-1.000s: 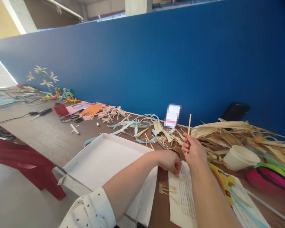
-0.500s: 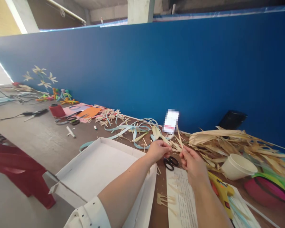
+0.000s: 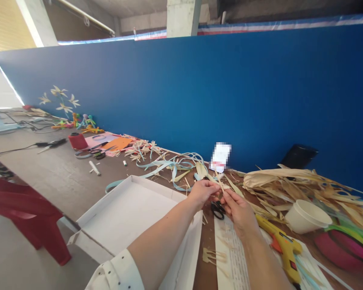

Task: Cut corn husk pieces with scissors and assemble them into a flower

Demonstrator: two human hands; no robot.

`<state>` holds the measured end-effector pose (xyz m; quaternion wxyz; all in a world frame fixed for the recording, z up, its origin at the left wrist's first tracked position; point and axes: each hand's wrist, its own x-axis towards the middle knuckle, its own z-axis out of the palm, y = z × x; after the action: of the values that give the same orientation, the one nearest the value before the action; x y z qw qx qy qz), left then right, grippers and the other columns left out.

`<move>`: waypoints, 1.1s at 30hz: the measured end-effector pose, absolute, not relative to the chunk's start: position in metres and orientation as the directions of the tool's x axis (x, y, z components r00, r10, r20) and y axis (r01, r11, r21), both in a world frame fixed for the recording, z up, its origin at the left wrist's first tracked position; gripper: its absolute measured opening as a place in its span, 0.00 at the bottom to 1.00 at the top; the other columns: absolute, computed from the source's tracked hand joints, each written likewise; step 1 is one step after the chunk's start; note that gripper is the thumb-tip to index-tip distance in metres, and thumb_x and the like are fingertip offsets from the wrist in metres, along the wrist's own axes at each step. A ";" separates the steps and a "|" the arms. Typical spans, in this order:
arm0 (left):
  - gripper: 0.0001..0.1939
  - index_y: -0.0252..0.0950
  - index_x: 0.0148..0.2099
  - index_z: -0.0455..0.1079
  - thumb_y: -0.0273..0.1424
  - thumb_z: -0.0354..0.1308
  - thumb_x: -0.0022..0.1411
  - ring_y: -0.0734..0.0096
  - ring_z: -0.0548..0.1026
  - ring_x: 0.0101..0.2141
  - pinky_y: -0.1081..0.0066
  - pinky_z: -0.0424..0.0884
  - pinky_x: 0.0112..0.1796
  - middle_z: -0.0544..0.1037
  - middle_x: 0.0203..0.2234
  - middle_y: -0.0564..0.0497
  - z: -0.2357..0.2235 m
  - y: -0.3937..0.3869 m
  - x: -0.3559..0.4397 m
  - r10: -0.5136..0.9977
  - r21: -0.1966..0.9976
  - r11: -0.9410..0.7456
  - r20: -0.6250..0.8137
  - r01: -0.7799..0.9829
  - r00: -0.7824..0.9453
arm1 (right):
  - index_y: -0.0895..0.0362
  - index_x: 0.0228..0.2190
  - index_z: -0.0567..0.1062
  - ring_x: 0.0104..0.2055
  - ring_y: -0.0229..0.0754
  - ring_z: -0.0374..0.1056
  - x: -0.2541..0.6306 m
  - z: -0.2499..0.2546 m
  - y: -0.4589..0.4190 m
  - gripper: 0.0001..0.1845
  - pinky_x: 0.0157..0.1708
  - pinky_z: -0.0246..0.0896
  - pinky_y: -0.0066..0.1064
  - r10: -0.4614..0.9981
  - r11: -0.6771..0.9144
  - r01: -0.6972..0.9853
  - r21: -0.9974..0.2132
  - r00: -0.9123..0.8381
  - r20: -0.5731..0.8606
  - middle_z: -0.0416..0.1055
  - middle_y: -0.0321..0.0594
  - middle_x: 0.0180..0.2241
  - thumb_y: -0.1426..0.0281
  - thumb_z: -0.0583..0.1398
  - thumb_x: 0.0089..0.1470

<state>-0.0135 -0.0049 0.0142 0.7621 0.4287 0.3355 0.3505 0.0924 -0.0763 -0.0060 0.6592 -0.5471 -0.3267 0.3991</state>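
Note:
My right hand (image 3: pixel 236 207) pinches a thin pale corn husk strip (image 3: pixel 220 182), which sticks up from the fingertips. Thumb and fingers of my left hand (image 3: pixel 203 191) are closed on the same strip; the very tips are partly hidden. Just below the fingers, black-handled scissors (image 3: pixel 218 210) lie on the table. A printed sheet (image 3: pixel 231 249) is under my right forearm, with small cut husk pieces (image 3: pixel 213 255) on and beside it. Behind the hands, a phone (image 3: pixel 220 157) with a lit, blurred screen leans on the blue partition.
A white box lid (image 3: pixel 139 213) lies under my left forearm. To the right are dried corn husks (image 3: pixel 278 177), a paper cup (image 3: pixel 305 217), a yellow glue gun (image 3: pixel 282 245) and a pink bowl-like item (image 3: pixel 339 245). Blue ribbon (image 3: pixel 157 164) and a red thread spool (image 3: pixel 78 141) sit leftward.
My hands have come together, the right one moving left with the strip, so both sets of fingers now meet at it. The view has shifted slightly.

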 end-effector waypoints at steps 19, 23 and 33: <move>0.05 0.32 0.26 0.66 0.23 0.56 0.53 0.82 0.64 0.16 0.80 0.62 0.19 0.69 0.17 0.55 0.006 -0.006 -0.006 0.910 0.998 0.055 -0.042 -0.020 0.412 | 0.57 0.43 0.78 0.23 0.41 0.65 0.105 -0.017 -0.071 0.26 0.25 0.59 0.33 0.798 -0.002 0.317 -0.948 0.572 0.190 0.72 0.38 0.22 0.56 0.61 0.44; 0.06 0.32 0.25 0.65 0.22 0.55 0.54 0.81 0.65 0.16 0.80 0.63 0.19 0.70 0.17 0.54 0.009 -0.007 -0.003 0.913 0.992 0.116 -0.087 -0.050 0.399 | 0.57 0.42 0.79 0.25 0.43 0.66 0.110 -0.013 -0.071 0.23 0.27 0.59 0.33 0.676 -0.027 0.386 -0.922 0.687 0.268 0.73 0.40 0.23 0.60 0.60 0.45; 0.06 0.31 0.26 0.67 0.23 0.54 0.56 0.79 0.70 0.20 0.76 0.70 0.27 0.71 0.17 0.54 0.012 -0.008 -0.010 0.867 0.952 0.264 -0.164 -0.155 0.470 | 0.53 0.48 0.71 0.14 0.25 0.44 0.095 -0.006 -0.080 0.31 0.12 0.34 0.19 0.932 0.005 -0.280 -0.960 0.349 -0.097 0.66 0.30 0.21 0.60 0.67 0.40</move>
<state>-0.0096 -0.0079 0.0123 0.7060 0.4867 0.3656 0.3621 0.0952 -0.0805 -0.0062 0.6359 -0.5200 -0.3134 0.4765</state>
